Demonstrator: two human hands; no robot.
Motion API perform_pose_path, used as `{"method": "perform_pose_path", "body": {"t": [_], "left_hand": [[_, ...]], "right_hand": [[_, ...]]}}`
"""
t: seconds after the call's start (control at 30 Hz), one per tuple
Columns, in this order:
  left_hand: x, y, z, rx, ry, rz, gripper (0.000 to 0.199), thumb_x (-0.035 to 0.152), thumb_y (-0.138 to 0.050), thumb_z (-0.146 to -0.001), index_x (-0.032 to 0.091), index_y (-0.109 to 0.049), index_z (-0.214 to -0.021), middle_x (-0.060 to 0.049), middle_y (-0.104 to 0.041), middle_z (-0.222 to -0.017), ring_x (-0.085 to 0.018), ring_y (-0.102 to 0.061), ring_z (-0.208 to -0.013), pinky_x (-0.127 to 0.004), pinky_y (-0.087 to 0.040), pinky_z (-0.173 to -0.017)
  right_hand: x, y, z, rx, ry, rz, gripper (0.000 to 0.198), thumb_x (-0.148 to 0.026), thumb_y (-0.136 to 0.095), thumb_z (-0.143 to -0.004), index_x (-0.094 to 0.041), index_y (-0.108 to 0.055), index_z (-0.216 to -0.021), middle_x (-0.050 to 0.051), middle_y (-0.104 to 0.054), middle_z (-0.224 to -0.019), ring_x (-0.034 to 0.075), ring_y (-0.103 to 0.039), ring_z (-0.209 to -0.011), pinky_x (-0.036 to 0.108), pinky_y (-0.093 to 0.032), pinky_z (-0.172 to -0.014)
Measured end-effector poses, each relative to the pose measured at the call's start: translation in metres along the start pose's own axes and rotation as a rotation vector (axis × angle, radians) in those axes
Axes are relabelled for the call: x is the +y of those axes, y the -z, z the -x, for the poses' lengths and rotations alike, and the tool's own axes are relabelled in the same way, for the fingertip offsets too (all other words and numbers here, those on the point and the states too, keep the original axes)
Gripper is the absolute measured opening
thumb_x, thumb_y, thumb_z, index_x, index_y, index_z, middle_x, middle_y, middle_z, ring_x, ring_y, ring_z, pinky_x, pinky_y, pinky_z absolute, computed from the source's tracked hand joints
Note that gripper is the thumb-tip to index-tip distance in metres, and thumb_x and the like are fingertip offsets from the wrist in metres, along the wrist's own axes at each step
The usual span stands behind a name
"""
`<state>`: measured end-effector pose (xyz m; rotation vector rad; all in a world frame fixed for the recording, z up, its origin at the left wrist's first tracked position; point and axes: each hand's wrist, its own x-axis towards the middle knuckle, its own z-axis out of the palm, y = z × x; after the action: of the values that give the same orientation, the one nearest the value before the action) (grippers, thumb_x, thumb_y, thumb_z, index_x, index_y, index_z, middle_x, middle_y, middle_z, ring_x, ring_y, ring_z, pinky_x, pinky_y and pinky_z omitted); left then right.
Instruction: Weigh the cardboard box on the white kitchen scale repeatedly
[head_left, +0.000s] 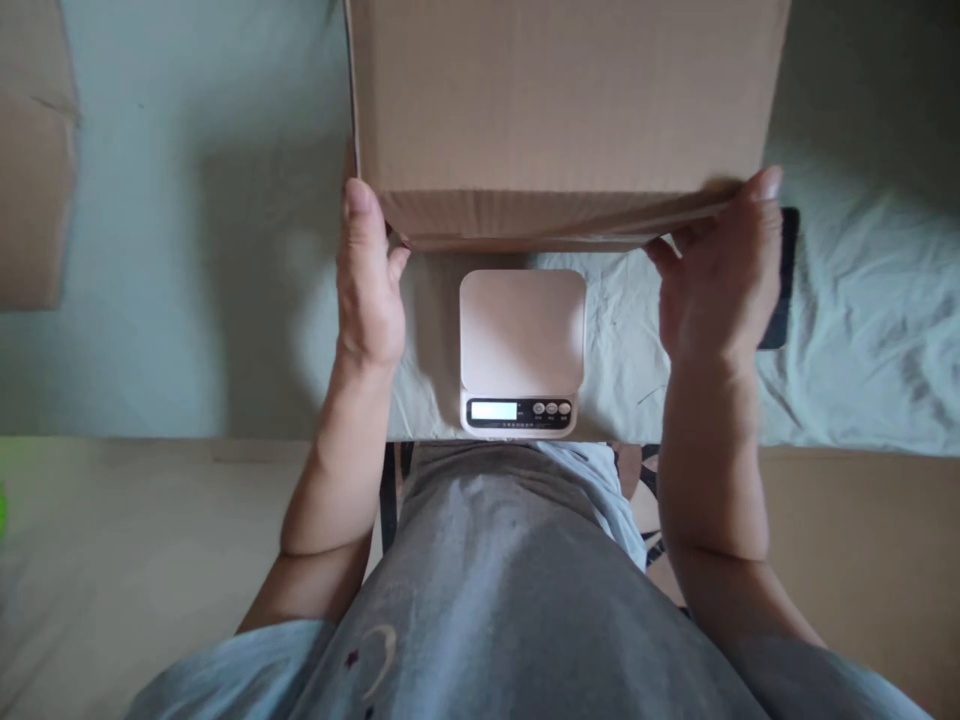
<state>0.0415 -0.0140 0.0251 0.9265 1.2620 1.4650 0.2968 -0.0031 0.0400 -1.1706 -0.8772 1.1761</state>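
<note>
A large brown cardboard box fills the top middle of the head view, held up off the table and running out past the top edge. My left hand grips its near left corner, thumb on the side and fingers tucked beneath. At the near right corner my right hand has hold of the box, fingers under the edge. Just this side of the box, a white digital kitchen scale stands on the table with its display lit. Its plate bears nothing.
A pale green cloth covers the table, wrinkled on the right. Flat brown cardboard lies at the far left. Beside my right wrist a dark flat object is partly hidden. The table's front edge runs just below the scale, close to my body.
</note>
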Motion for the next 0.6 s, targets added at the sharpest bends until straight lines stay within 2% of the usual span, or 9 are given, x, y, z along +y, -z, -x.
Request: {"method": "perform_pose_path", "body": {"t": [0.13,0.27,0.43,0.6], "left_hand": [[0.031,-0.004,0.028,-0.009,-0.029,0.018,0.041,0.062,-0.052,-0.090,0.030,-0.064,-0.111,0.003,-0.058,-0.134,-0.028,-0.030,-0.148,-0.054,-0.029,-0.122],[0.043,0.001,0.053,-0.017,-0.049,-0.038,0.040,0.066,-0.055,-0.085,0.032,-0.068,-0.101,0.006,-0.059,-0.136,-0.031,-0.030,-0.148,-0.054,-0.038,-0.117],[0.046,0.009,0.081,-0.109,-0.036,-0.093,0.044,0.062,-0.053,-0.087,0.043,-0.060,-0.127,0.008,-0.047,-0.150,-0.029,-0.033,-0.147,-0.049,-0.048,-0.109],[0.047,0.012,0.103,-0.131,-0.043,-0.146,0.049,0.060,-0.046,-0.091,0.040,-0.054,-0.135,0.002,-0.047,-0.149,-0.030,-0.036,-0.145,-0.050,-0.047,-0.111]], "right_hand": [[-0.019,0.003,0.017,-0.046,0.100,0.000,0.054,-0.065,-0.062,-0.075,-0.025,-0.062,-0.112,0.003,-0.063,-0.108,0.020,-0.064,-0.105,0.041,-0.057,-0.092],[-0.027,0.010,0.039,-0.048,0.112,0.041,0.051,-0.063,-0.060,-0.078,-0.026,-0.065,-0.112,0.004,-0.064,-0.109,0.023,-0.064,-0.109,0.046,-0.057,-0.094],[-0.026,0.020,0.070,0.022,0.119,0.099,0.047,-0.063,-0.056,-0.079,-0.030,-0.068,-0.110,0.004,-0.067,-0.109,0.028,-0.065,-0.112,0.055,-0.052,-0.099],[-0.022,0.024,0.095,0.057,0.089,0.157,0.045,-0.062,-0.053,-0.079,-0.034,-0.068,-0.110,0.003,-0.069,-0.110,0.029,-0.064,-0.115,0.056,-0.050,-0.103]]}}
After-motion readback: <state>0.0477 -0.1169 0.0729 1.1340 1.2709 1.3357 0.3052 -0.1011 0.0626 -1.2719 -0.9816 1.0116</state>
